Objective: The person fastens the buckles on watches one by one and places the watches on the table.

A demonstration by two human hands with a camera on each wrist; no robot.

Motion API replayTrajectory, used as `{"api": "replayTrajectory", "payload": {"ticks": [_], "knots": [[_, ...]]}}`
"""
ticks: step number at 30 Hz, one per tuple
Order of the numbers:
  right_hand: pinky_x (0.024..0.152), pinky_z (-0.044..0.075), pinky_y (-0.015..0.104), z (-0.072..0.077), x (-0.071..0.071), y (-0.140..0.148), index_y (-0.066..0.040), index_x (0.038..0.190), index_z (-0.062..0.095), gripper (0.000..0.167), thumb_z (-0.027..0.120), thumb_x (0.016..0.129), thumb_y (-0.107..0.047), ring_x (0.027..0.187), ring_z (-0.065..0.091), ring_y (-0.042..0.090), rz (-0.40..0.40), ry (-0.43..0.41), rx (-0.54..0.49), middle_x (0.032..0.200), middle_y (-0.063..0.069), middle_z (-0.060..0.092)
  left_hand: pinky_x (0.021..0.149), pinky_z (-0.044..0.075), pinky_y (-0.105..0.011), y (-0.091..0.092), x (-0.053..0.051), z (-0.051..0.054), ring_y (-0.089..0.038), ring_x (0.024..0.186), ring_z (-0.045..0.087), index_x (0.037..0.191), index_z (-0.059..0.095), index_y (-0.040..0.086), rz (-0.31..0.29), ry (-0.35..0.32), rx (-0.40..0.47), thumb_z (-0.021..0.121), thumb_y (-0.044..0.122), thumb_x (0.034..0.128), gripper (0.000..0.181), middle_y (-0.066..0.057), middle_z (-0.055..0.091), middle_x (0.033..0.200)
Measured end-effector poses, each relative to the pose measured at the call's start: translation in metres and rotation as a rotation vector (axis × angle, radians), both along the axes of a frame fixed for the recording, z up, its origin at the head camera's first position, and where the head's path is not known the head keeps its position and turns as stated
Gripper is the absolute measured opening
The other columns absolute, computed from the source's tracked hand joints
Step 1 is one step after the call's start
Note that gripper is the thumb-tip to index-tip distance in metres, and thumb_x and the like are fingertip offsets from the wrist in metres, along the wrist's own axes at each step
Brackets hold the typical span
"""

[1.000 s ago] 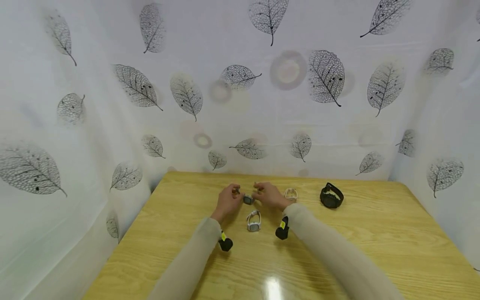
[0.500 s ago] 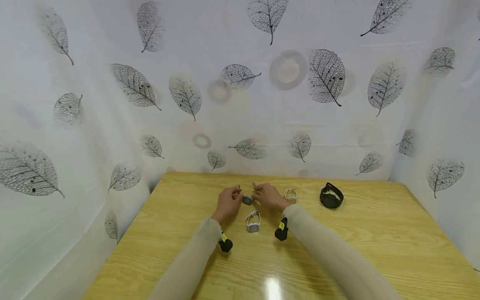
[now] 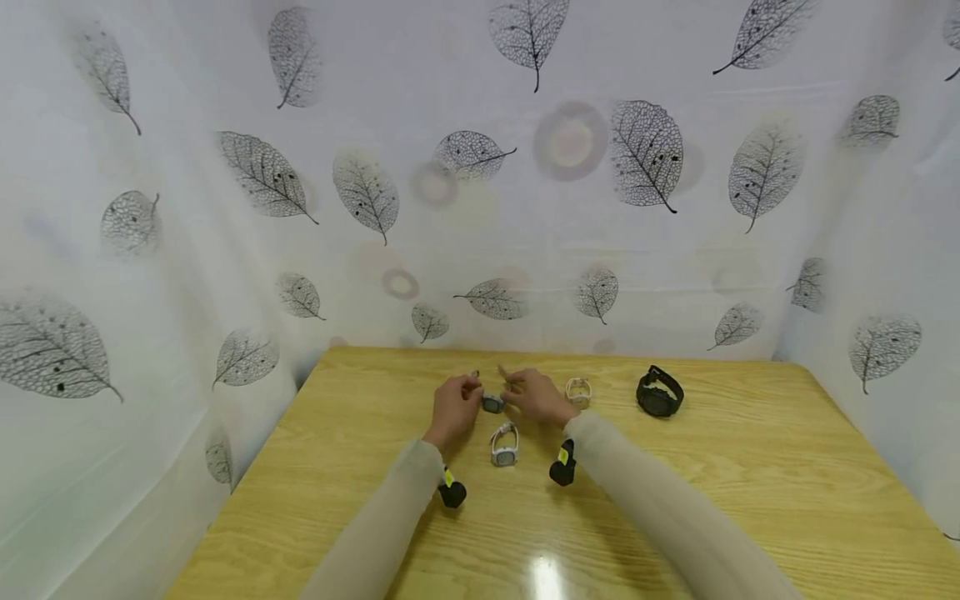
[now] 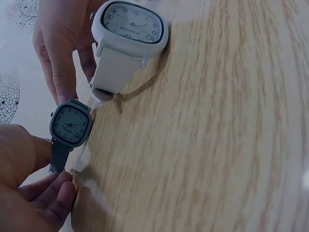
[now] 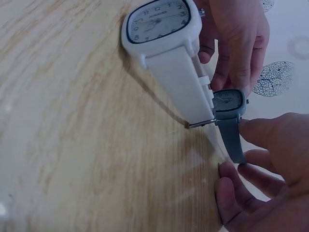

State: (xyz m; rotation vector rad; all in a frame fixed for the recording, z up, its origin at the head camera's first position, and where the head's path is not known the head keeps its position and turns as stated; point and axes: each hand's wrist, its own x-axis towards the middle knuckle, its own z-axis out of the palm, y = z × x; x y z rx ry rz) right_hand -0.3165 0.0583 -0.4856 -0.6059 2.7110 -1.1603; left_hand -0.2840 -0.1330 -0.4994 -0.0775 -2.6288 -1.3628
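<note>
A small grey-blue watch lies between the two hands near the table's back edge. In the left wrist view its square face points up, and the left hand pinches one end of its strap. From the opposite side the right hand holds the other strap part, thumb against it and fingers curled below. The head view shows the left hand and right hand close together. Nearer the body stands a white watch, its strap looped, touched by neither hand.
Right of the right hand is a pale watch, and farther right a black watch. Black wrist devices with yellow marks hang under both sleeves. A leaf-patterned white curtain rises behind the wooden table.
The whole head view has shifted slightly. A strap end beside the right hand's fingers leans a little more to the left; both hands keep nearly the same place and hold.
</note>
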Motion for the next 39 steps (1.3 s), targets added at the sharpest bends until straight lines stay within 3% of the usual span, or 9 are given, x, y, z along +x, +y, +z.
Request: {"api": "replayTrajectory", "payload": {"ticks": [5,12,21,28,33,39], "knots": [[0.104,0.049,0.052,0.0,0.002,0.0,0.003,0.138,0.061,0.045,0.071,0.099,-0.019,0.127,0.057,0.039,-0.03,-0.001,-0.052,0.142,0.023,0.057,0.071,0.056,-0.034,0.003,0.001,-0.002,-0.021,0.086,0.065,0.105,0.074,0.002,0.021,0.024,0.039,0.068,0.01,0.0996,0.012,-0.01,0.071,0.098],[0.079,0.061,0.039,0.002,0.006,0.0,0.002,0.142,0.058,0.049,0.072,0.098,-0.014,0.1,0.071,0.029,-0.037,-0.038,-0.145,0.141,0.022,0.056,0.072,0.059,-0.034,0.005,0.006,-0.003,-0.022,0.09,0.071,0.108,0.074,0.001,0.06,0.013,0.129,0.071,0.01,0.0976,0.014,-0.011,0.074,0.103],[0.076,0.061,0.035,0.003,0.01,0.001,0.005,0.142,0.056,0.05,0.073,0.097,-0.01,0.096,0.073,0.026,-0.03,-0.052,-0.214,0.143,0.024,0.054,0.066,0.059,-0.031,0.005,0.005,-0.004,-0.019,0.084,0.073,0.111,0.076,0.0,0.08,-0.017,0.229,0.072,0.009,0.0952,0.019,-0.011,0.076,0.101],[0.073,0.061,0.034,0.007,0.007,0.003,0.002,0.144,0.056,0.054,0.075,0.095,-0.008,0.093,0.074,0.024,-0.029,-0.029,-0.235,0.147,0.02,0.054,0.065,0.059,-0.031,0.004,0.008,0.008,-0.02,0.081,0.072,0.117,0.073,-0.002,0.047,-0.052,0.342,0.07,0.007,0.0957,0.023,-0.015,0.074,0.105],[0.076,0.061,0.037,0.017,0.008,0.008,-0.002,0.145,0.055,0.055,0.075,0.095,-0.011,0.094,0.074,0.025,-0.017,0.012,-0.226,0.149,0.018,0.053,0.07,0.062,-0.032,0.007,0.009,0.019,-0.026,0.088,0.074,0.117,0.072,-0.004,0.041,0.003,0.363,0.071,0.002,0.0935,0.024,-0.019,0.073,0.113],[0.079,0.061,0.039,0.029,0.013,0.017,-0.009,0.149,0.053,0.058,0.075,0.096,-0.013,0.096,0.074,0.023,0.006,-0.008,-0.245,0.155,0.015,0.047,0.064,0.062,-0.03,0.012,0.01,0.028,-0.028,0.08,0.075,0.111,0.074,-0.003,0.03,0.064,0.395,0.072,-0.002,0.0921,0.019,-0.024,0.073,0.109]]}}
